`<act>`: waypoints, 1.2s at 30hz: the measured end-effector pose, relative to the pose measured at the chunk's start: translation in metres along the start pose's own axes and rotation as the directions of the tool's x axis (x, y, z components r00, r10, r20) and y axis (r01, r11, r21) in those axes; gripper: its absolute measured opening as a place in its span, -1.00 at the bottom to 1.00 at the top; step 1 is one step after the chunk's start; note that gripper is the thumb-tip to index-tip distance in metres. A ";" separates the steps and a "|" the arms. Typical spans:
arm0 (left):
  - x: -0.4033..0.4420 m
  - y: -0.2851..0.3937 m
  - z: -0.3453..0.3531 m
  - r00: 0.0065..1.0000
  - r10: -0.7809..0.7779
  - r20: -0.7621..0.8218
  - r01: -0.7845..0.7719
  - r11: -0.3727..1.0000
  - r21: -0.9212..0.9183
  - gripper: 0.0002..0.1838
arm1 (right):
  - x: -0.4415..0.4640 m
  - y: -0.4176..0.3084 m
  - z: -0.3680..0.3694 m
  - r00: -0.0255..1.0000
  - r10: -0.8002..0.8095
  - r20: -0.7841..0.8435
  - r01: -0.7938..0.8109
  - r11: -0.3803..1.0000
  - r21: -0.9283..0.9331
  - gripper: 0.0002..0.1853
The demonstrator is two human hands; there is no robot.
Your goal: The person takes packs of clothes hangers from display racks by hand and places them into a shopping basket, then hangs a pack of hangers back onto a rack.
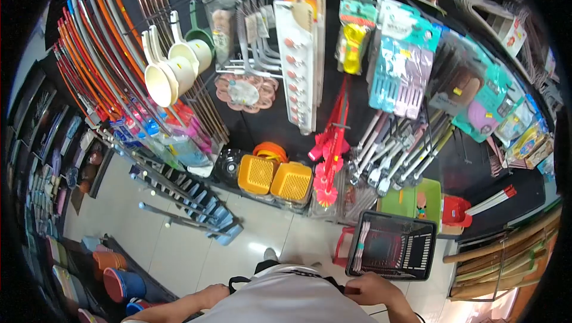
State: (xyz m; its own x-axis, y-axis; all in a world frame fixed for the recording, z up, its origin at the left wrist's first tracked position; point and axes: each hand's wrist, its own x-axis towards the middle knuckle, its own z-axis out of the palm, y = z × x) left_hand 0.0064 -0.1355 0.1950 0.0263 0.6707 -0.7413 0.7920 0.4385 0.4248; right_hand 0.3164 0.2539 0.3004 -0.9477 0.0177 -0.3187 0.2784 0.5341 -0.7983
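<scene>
My left hand [213, 297] is at my left side with its fingers curled, close to a black strap [239, 281] at my waist. What it holds, if anything, is hidden. At my right side, my right hand [374, 291] has its fingers bent in beside another black strap [335, 284]; its grip is also hidden. Just beyond the right hand stands a black plastic shopping basket [433, 253]. Inside it lies a thin, pale bundle [361, 245] along the left wall. A red stool [342, 245] shows beside the basket.
Ladles [159, 79], packaged goods [400, 64] and brushes [381, 171] hang on the black wall ahead. Yellow baskets [292, 181] and a green bin [432, 195] stand low. A blue-grey rack [223, 228] is at left, buckets [124, 284] nearer, rolls [506, 257] at right.
</scene>
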 end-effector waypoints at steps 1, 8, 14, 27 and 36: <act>-0.001 -0.010 -0.006 0.999 0.035 -0.025 -0.035 0.999 0.032 -0.60 | 0.017 0.006 0.008 0.999 -0.043 -0.008 0.042 0.997 -0.062 -0.74; -0.058 -0.090 -0.054 0.914 0.353 0.201 -0.203 0.826 -0.526 -0.66 | 0.098 -0.055 0.001 0.983 0.050 0.175 -0.036 0.996 -0.080 -0.78; -0.050 -0.114 -0.088 0.851 0.525 0.018 -0.443 0.736 -0.512 -0.65 | 0.143 -0.064 0.007 0.880 0.184 0.438 -0.132 0.980 -0.147 -0.76; -0.027 -0.151 -0.133 0.887 0.444 0.125 -0.258 0.702 -0.664 -0.58 | 0.166 -0.296 -0.165 0.445 -0.476 -0.758 0.405 0.862 -0.304 -0.78; 0.083 -0.091 -0.118 0.905 0.290 -0.311 -0.336 0.039 -0.941 -0.58 | 0.244 -0.397 -0.349 0.094 -0.924 -0.371 -0.066 0.366 -0.928 -0.64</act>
State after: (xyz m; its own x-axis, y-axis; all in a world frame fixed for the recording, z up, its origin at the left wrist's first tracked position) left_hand -0.1354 -0.0493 0.1566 0.0634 0.9203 -0.3861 -0.5522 0.3546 0.7546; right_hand -0.0802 0.3407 0.7178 -0.4045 -0.1780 0.8970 0.0197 0.9789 0.2032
